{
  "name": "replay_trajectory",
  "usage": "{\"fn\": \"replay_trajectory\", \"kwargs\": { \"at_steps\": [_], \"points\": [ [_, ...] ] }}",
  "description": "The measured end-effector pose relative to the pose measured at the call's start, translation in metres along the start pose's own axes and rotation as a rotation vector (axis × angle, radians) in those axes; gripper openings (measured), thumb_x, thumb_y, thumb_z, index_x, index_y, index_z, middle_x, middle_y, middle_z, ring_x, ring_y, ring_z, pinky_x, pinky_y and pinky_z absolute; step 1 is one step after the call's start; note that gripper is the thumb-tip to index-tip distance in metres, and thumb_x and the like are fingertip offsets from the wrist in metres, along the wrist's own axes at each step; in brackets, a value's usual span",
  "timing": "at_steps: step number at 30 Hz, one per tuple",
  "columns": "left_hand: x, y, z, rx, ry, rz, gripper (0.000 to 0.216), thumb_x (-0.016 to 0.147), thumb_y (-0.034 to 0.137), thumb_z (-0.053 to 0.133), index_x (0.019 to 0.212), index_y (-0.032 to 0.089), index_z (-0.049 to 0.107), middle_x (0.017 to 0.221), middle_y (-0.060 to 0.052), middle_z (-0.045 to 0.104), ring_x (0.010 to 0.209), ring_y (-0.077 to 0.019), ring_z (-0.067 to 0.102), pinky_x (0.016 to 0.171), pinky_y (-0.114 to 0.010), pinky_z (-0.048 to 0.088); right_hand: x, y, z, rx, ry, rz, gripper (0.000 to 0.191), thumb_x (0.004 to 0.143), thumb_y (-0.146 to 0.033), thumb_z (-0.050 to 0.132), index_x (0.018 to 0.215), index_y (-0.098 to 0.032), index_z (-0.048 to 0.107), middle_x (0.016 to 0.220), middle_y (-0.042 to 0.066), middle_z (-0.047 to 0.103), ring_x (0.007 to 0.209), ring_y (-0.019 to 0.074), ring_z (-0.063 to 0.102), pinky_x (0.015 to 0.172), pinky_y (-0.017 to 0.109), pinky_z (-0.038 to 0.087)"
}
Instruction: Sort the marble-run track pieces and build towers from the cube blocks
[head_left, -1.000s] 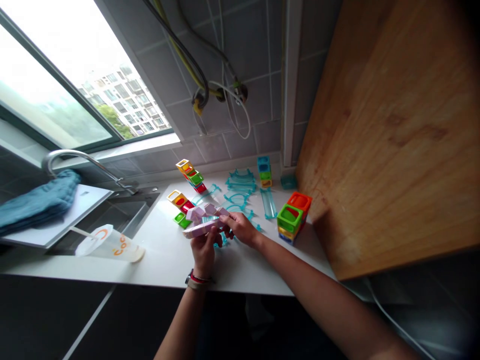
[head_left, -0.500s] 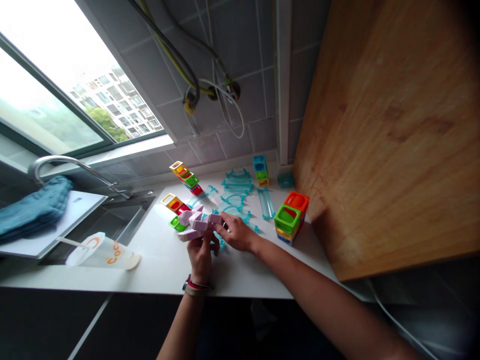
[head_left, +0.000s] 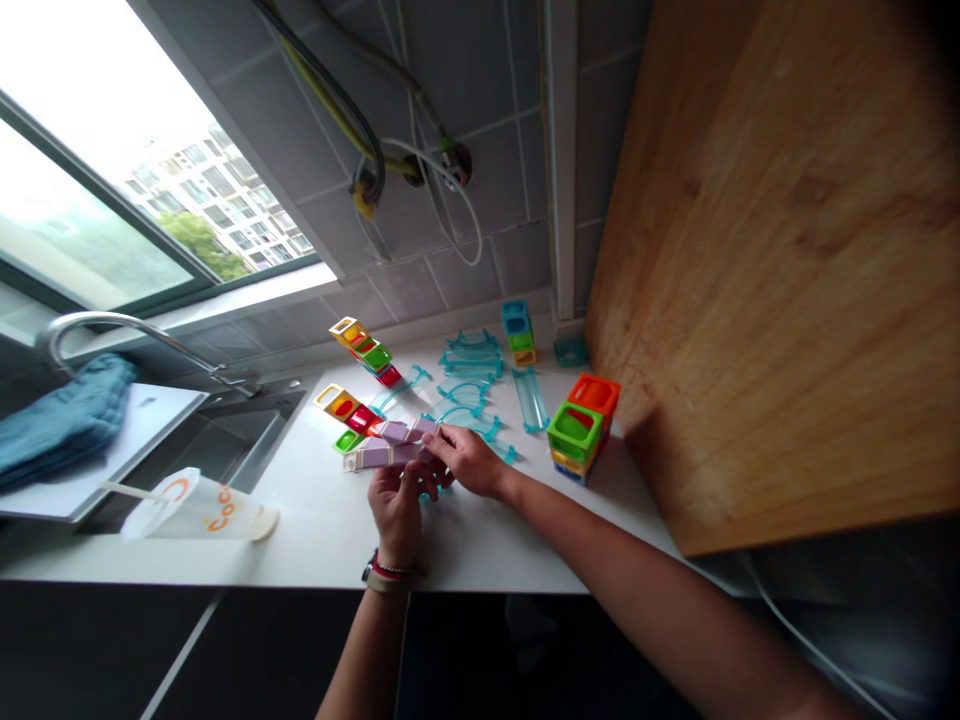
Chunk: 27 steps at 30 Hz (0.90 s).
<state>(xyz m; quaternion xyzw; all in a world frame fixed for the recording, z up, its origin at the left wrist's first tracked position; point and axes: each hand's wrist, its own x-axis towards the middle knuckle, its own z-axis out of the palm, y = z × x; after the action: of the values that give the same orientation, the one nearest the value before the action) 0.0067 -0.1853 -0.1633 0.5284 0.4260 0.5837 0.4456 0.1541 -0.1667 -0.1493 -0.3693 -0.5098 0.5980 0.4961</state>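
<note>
A lilac twisting snake puzzle (head_left: 379, 456), made of jointed blocks with pale edges, is held above the white counter. My left hand (head_left: 397, 508) grips its lower row from below, fingers curled. My right hand (head_left: 471, 460) pinches its right end between thumb and fingers. The puzzle now lies in two rows, one above the other, slightly angled apart. Just behind it stand yellow, red and green open cubes (head_left: 349, 410), partly covered by the puzzle. Clear teal track pieces (head_left: 465, 390) spread over the counter beyond my hands, and some are hidden by them.
Another cube stack (head_left: 367, 350) stands farther back, with a blue-green-yellow one (head_left: 517, 332) near the wall. Larger stacked cubes (head_left: 576, 430) are right of my hands, by a wooden panel (head_left: 765, 280). On the left are a plastic cup (head_left: 202, 508), a sink (head_left: 262, 440) and a blue cloth (head_left: 67, 415).
The snake puzzle has gone from a zigzag, bunched shape to two straighter rows. Both hands stay on it, near the same place. The view has shifted slightly.
</note>
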Motion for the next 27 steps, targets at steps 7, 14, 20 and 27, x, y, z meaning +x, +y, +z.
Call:
{"fn": "replay_trajectory", "kwargs": {
  "at_steps": [7, 14, 20, 27],
  "points": [
    [0.001, 0.007, 0.004, 0.039, 0.070, 0.096, 0.040, 0.086, 0.036, 0.079, 0.116, 0.023, 0.056, 0.084, 0.002, 0.069, 0.048, -0.0077, 0.055, 0.045, -0.021, 0.047, 0.003, 0.005, -0.001, 0.047, 0.059, 0.018, 0.039, 0.094, -0.053, 0.064, 0.080, -0.017, 0.062, 0.060, -0.002, 0.061, 0.046, 0.0101, 0.056, 0.046, 0.021, 0.045],
    [-0.008, 0.000, 0.006, 0.208, 0.142, 0.273, 0.040, 0.080, 0.029, 0.084, 0.108, 0.022, 0.056, 0.089, 0.001, 0.065, 0.057, -0.0122, 0.064, 0.051, -0.026, 0.053, 0.004, 0.004, -0.002, 0.169, 0.039, 0.032, 0.045, 0.097, -0.055, 0.054, 0.073, -0.018, 0.059, 0.054, -0.003, 0.058, 0.044, 0.0099, 0.053, 0.044, 0.021, 0.041],
    [-0.009, -0.001, 0.003, 0.338, 0.157, 0.426, 0.025, 0.077, 0.024, 0.086, 0.090, 0.018, 0.065, 0.086, -0.002, 0.067, 0.082, -0.0194, 0.069, 0.079, -0.036, 0.058, 0.000, 0.000, 0.002, 0.321, -0.018, 0.074, 0.047, 0.093, -0.060, 0.056, 0.073, -0.017, 0.059, 0.057, -0.002, 0.058, 0.046, 0.0104, 0.053, 0.044, 0.021, 0.041],
    [-0.010, 0.000, 0.012, 0.204, 0.038, 0.230, 0.038, 0.093, 0.033, 0.072, 0.125, 0.021, 0.056, 0.077, 0.003, 0.066, 0.049, -0.0111, 0.061, 0.046, -0.023, 0.050, 0.003, -0.002, -0.001, 0.399, 0.090, 0.007, 0.045, 0.090, -0.061, 0.060, 0.076, -0.019, 0.054, 0.058, -0.006, 0.049, 0.045, 0.0071, 0.041, 0.043, 0.020, 0.031]
  ]
}}
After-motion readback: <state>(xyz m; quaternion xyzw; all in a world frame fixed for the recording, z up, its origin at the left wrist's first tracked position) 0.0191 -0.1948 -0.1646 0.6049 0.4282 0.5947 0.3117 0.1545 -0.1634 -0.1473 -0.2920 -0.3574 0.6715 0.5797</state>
